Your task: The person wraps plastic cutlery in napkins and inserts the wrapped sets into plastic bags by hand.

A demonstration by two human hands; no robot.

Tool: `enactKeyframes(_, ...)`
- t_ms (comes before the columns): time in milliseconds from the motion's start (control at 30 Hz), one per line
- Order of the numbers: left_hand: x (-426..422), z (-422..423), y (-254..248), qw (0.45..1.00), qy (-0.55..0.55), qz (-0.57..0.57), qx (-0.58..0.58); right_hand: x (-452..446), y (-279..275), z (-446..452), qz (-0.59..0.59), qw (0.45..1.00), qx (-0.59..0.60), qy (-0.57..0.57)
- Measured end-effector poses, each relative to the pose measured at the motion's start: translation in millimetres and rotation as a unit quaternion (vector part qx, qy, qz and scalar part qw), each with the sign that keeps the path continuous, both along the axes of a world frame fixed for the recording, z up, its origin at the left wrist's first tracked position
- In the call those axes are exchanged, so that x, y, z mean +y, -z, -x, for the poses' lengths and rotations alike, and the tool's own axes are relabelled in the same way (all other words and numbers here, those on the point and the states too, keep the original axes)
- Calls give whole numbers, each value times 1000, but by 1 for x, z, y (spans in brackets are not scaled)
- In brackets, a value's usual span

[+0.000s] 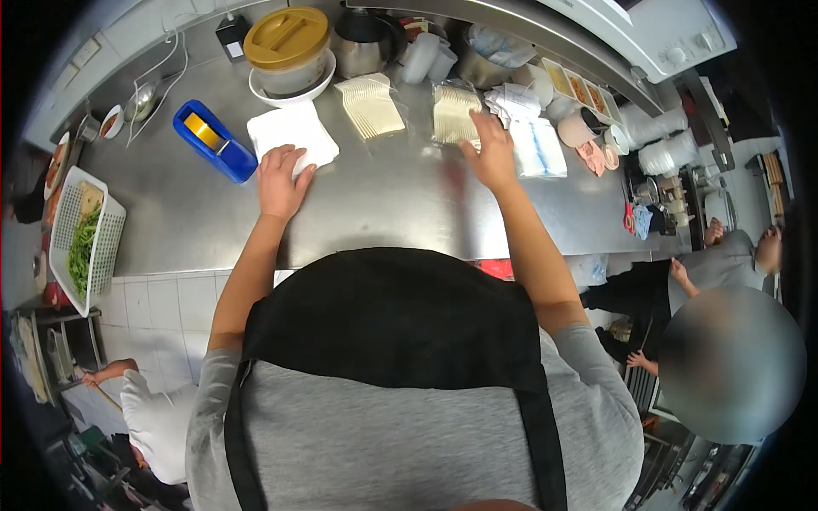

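Observation:
On the steel counter, my left hand (281, 180) rests its fingers on the lower edge of a stack of white paper sheets (294, 134). The fingers are slightly bent and not closed round anything. My right hand (492, 152) is open, fingers stretched out, at the right edge of a clear-wrapped pack of cream-coloured flat strips (455, 111); whether it touches the pack I cannot tell. A similar fanned cream stack (371, 106) lies between the hands. Right of my right hand is a white plastic-wrapped pack (538, 149). A blue tape dispenser (215, 141) with yellow tape stands left of my left hand.
Along the back stand a tub with a gold lid (288, 38), a steel jug (362, 43) and trays of condiments (579, 89). A white basket of greens (85, 238) sits at the left edge. Red scissors (630, 218) are at right. Other people stand at both sides.

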State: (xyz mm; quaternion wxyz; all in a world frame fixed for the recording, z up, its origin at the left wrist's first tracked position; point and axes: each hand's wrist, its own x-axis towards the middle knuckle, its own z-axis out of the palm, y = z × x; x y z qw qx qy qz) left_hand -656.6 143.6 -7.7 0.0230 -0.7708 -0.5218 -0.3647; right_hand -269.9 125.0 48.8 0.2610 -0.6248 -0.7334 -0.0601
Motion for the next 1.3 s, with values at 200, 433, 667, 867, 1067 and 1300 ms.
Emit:
enactKeyframes(200,0,-2,0,1000,-24,0,11,-45,71,0,70,995,-19,-62)
enactKeyframes(433,-2,-1,6,1000,-1,-15,-7,-38,61,-12,53,992,10,-112)
enactKeyframes(667,0,12,-31,981,-5,195,21,-34,73,-18,-16,990,69,-125)
enactKeyframes(867,30,30,-37,946,29,323,-19,-34,75,-19,-6,990,78,-120)
enactKeyframes(1067,37,37,-39,946,64,319,15,-35,73,-18,7,990,82,-115)
enactKeyframes(1300,29,11,-84,977,-25,206,55,-38,68,-17,-66,987,75,-130)
